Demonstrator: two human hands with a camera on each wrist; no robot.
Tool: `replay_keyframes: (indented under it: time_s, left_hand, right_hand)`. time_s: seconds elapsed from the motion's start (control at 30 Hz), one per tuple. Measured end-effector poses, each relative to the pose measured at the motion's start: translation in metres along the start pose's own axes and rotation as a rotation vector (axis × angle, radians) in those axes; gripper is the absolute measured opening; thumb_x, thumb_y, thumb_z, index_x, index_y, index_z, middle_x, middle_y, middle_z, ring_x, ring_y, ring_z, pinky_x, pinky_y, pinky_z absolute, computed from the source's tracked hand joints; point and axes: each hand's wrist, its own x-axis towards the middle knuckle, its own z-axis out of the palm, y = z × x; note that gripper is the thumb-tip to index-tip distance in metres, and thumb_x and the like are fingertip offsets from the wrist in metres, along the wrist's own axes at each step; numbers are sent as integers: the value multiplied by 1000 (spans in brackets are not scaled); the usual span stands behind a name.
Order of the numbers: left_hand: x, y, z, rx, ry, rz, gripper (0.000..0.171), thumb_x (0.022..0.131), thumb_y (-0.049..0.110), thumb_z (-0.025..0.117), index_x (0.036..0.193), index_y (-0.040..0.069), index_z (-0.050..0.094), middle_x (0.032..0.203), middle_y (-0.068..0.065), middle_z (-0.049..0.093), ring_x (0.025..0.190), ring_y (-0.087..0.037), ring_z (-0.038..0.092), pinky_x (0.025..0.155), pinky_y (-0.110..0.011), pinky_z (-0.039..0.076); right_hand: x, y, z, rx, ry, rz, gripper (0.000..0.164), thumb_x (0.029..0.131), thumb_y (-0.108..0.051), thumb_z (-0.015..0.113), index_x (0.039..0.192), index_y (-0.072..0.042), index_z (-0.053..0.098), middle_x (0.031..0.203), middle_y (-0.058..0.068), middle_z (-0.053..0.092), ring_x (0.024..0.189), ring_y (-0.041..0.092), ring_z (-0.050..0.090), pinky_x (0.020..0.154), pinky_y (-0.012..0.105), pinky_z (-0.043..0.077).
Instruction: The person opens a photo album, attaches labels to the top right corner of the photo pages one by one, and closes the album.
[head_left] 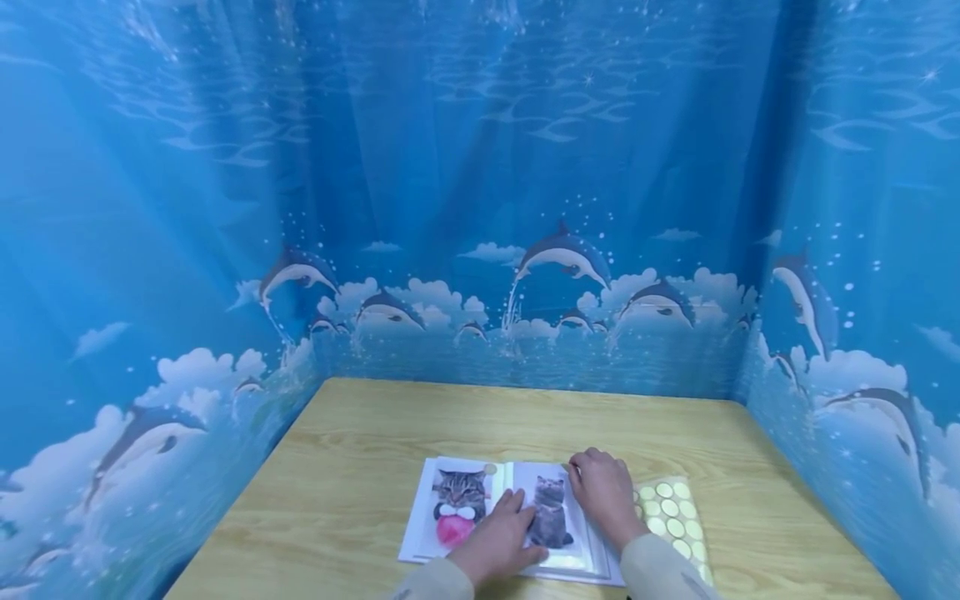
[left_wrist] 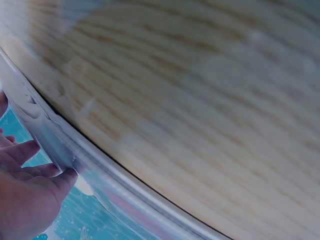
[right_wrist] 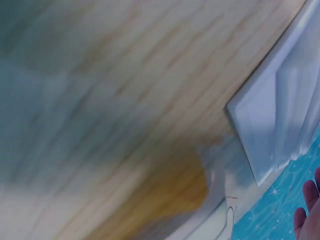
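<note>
An open photo album (head_left: 504, 521) with clear-sleeved pages lies on the table. Its left page carries a tabby cat picture (head_left: 459, 504) and a round sticker (head_left: 490, 469) near the top corner. A grey cat picture (head_left: 551, 521) is on the right page. My left hand (head_left: 498, 537) rests across the lower middle of the album, fingers extended onto the right page. At that page's upper right corner is my right hand (head_left: 603, 492), its bent fingertips touching the corner. A small yellowish bit shows by these fingertips; whether they pinch it is unclear.
A sheet of round pale stickers (head_left: 675, 525) lies right of the album, partly behind the right forearm. The wooden table (head_left: 360, 442) extends around both. Blue dolphin-printed curtains (head_left: 450, 167) enclose its back and sides.
</note>
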Motion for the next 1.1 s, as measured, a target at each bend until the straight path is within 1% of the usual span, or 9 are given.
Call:
replay_keyframes:
  time_s: [0.2, 0.4, 0.57, 0.73, 0.9, 1.0, 1.1]
  left_hand:
    - [0, 0, 0, 0, -2, -13, 68, 87, 49, 69, 140, 9, 56, 152, -19, 40, 141, -36, 36, 112, -49, 36]
    - [0, 2, -1, 2, -7, -18, 67, 87, 48, 70, 140, 8, 56, 152, -19, 40, 141, -37, 36, 112, -48, 36]
    - [1, 3, -1, -6, -18, -30, 68, 87, 48, 70, 140, 8, 56, 152, -18, 40, 141, -36, 36, 113, -48, 35]
    - [2, 1, 1, 5, -12, -28, 68, 87, 49, 70, 139, 8, 56, 152, -18, 41, 141, -36, 36, 113, -47, 36]
    - [4, -1, 4, 17, -10, -26, 68, 87, 50, 70, 139, 9, 56, 152, -17, 41, 141, -35, 36, 112, -47, 36]
    - [4, -2, 4, 14, -11, -23, 68, 87, 50, 70, 139, 9, 57, 151, -17, 42, 140, -35, 37, 112, -46, 36]
    - [4, -2, 4, 19, -12, -19, 68, 87, 50, 70, 139, 8, 57, 151, -18, 42, 140, -36, 37, 112, -46, 37]
  right_hand:
    - [3, -3, 7, -3, -8, -2, 10, 87, -20, 74, 91, -10, 73, 84, 4, 67, 79, 26, 63, 75, 47, 51]
    - [6, -5, 7, -28, -22, 0, 10, 88, -19, 72, 92, -10, 73, 85, 5, 66, 79, 26, 62, 76, 47, 51]
    - [4, -4, 7, -94, -76, -44, 11, 86, -20, 74, 92, -12, 73, 85, 4, 66, 78, 24, 62, 76, 47, 52]
    - [1, -5, 7, -128, -119, -103, 9, 86, -22, 74, 90, -14, 73, 86, 3, 64, 79, 23, 61, 77, 47, 52]
    - [-2, -9, 5, -159, -175, -132, 9, 89, -19, 70, 93, -13, 75, 91, 4, 65, 85, 24, 61, 81, 47, 50]
    - [-4, -12, 3, -178, -210, -134, 12, 90, -19, 68, 96, -12, 75, 96, 5, 65, 91, 25, 60, 85, 48, 48]
    - [-8, -15, 3, -197, -228, -165, 16, 92, -22, 65, 101, -11, 74, 101, 6, 65, 97, 27, 61, 90, 51, 48]
